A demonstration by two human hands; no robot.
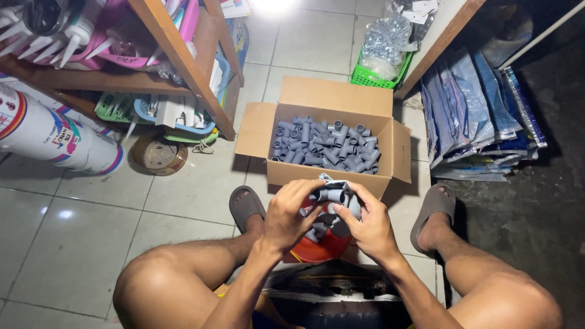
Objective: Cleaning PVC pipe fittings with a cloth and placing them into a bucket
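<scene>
- Your left hand and right hand hold matt grey plastic pipe fittings in a clear, crinkly plastic bag.
- The cardboard box before you is plain brown and matt.
- The floor tiles are glossy.
- The shelf is bare wood.

Both hands, the left hand and right hand, meet at the centre, closed around a clear bag of grey pipe fittings. Just beyond them at twelve o'clock, an open cardboard box full of fittings blocks the way forward. A red bucket sits directly beneath the hands. Knees hem them in at four and eight o'clock. Bare floor tiles lie open at nine o'clock, until a wooden shelf at ten o'clock.
</scene>
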